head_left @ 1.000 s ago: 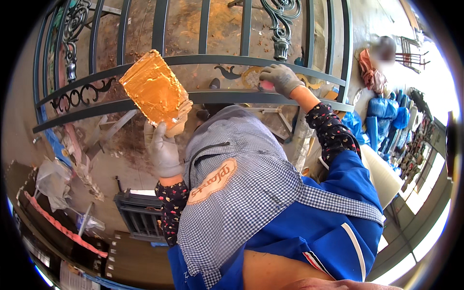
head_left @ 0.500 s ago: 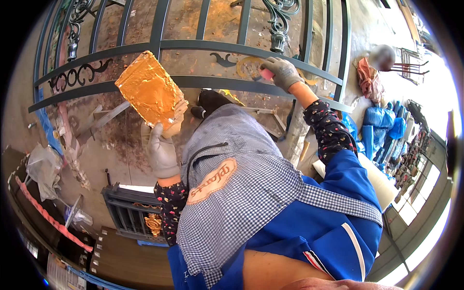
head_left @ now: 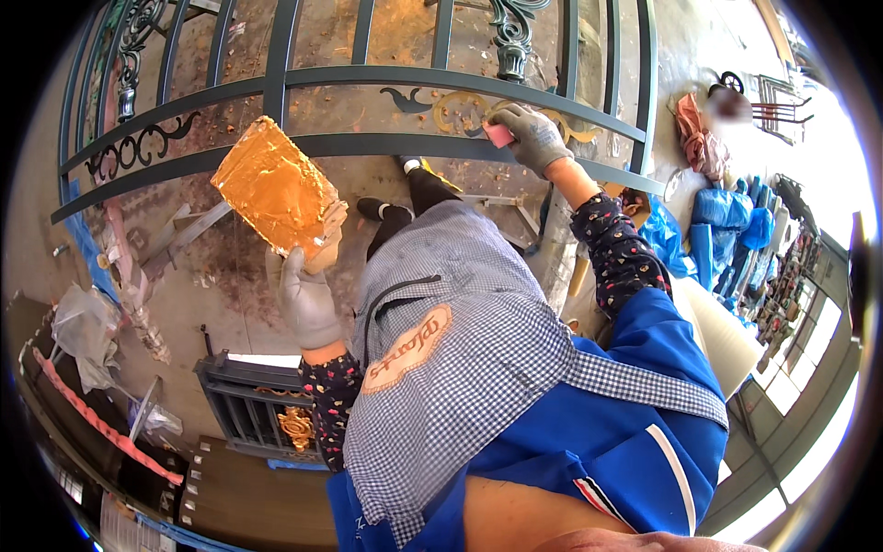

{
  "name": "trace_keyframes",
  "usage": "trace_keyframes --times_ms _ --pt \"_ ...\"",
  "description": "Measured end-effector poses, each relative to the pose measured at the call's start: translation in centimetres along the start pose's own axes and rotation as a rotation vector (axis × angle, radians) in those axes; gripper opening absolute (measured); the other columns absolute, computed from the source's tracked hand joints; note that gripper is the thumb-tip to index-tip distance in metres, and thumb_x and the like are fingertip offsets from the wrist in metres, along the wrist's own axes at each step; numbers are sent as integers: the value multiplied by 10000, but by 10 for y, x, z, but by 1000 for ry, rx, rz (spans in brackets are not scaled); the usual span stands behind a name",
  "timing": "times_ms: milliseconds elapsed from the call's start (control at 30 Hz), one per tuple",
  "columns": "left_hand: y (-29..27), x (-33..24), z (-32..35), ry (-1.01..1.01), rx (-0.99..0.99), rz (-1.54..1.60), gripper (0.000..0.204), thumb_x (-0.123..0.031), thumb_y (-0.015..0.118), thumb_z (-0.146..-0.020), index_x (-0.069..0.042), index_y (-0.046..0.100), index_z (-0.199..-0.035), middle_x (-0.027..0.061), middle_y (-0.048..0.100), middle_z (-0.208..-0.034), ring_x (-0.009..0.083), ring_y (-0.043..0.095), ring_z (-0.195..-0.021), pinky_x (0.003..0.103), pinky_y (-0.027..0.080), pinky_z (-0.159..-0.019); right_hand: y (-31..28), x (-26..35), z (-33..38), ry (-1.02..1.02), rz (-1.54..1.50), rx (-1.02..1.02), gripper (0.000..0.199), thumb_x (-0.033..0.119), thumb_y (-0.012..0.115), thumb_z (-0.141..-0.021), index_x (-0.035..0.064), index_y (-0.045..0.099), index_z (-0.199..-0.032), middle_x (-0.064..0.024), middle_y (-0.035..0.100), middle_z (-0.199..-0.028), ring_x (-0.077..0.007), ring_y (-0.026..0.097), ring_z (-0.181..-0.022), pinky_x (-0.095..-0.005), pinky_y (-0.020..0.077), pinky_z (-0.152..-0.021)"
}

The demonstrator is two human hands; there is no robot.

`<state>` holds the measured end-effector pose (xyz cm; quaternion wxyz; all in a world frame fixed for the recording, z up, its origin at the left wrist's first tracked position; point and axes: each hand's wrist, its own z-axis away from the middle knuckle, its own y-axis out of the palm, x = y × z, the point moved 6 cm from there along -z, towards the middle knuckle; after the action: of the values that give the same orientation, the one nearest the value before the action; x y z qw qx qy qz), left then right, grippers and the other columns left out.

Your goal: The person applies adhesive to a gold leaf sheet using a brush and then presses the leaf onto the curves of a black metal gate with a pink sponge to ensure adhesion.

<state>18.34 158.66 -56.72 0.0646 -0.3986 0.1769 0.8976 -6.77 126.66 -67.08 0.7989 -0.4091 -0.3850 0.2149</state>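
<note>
R hand (head_left: 533, 138), grey glove, fingers pinched on a small pink pad (head_left: 499, 135), pad pressed to the gold scroll ornament (head_left: 464, 110) between the two curved rails of the dark iron gate (head_left: 368, 143). Since 1 s ago this hand has moved a little along the rail toward the ornament; pad now sits right at the gold part, so judged: work on the scroll is under way, not finished. L hand (head_left: 308, 299), also gloved, fingers closed round the lower edge of an orange-gold smeared board (head_left: 280, 193), held up tilted, in front of the lower rail but apart from it. Board has come lower and nearer the body vs earlier frame; grip unchanged. Outward: checked apron (head_left: 478, 350) over blue jacket, dark shoe (head_left: 372, 209) on dusty floor (head_left: 184, 304) below. Small gate section w/ gold ornament (head_left: 267, 419) lies at lower left. Blue bags (head_left: 727, 216) at right, well apart from both hands.
</note>
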Motion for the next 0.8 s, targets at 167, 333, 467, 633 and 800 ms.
trace_keyframes --times_ms 167,333,467,633,800 --pt "-4 1 -2 4 31 -2 407 -100 560 -932 12 494 -1318 132 540 -1333 250 518 -1253 405 399 -1088 -1 4 -11 4 -67 -28 404 10 639 -753 133 629 -1138 -86 639 -1164 -333 611 -1080 -420 496 -905" --pt "-7 2 0 10 -21 17 405 -89 554 -936 5 492 -1325 128 537 -1339 253 512 -1261 406 402 -1086 -2 6 -13 -6 -127 -53 357 -8 629 -762 122 641 -1094 -85 653 -1117 -333 622 -1056 -413 502 -889" --pt "-16 5 -2 17 -33 25 401 -82 554 -940 -5 493 -1329 119 534 -1344 249 507 -1265 400 401 -1084 10 10 -17 -88 -97 64 425 98 695 -767 170 627 -1180 -60 634 -1189 -322 610 -1100 -429 495 -918" --pt "-19 5 -2 37 -12 39 418 -73 558 -937 -5 490 -1345 112 536 -1353 245 515 -1258 393 414 -1074 23 30 -32 -226 -61 112 399 32 664 -754 176 641 -1125 -47 643 -1161 -312 603 -1102 -420 493 -922" --pt "-23 6 -1 34 -13 72 428 -44 553 -931 -3 493 -1353 112 536 -1373 246 520 -1266 392 436 -1065 33 45 -36 -383 49 232 375 1 666 -719 143 646 -1066 -33 649 -1125 -287 605 -1078 -399 484 -918"
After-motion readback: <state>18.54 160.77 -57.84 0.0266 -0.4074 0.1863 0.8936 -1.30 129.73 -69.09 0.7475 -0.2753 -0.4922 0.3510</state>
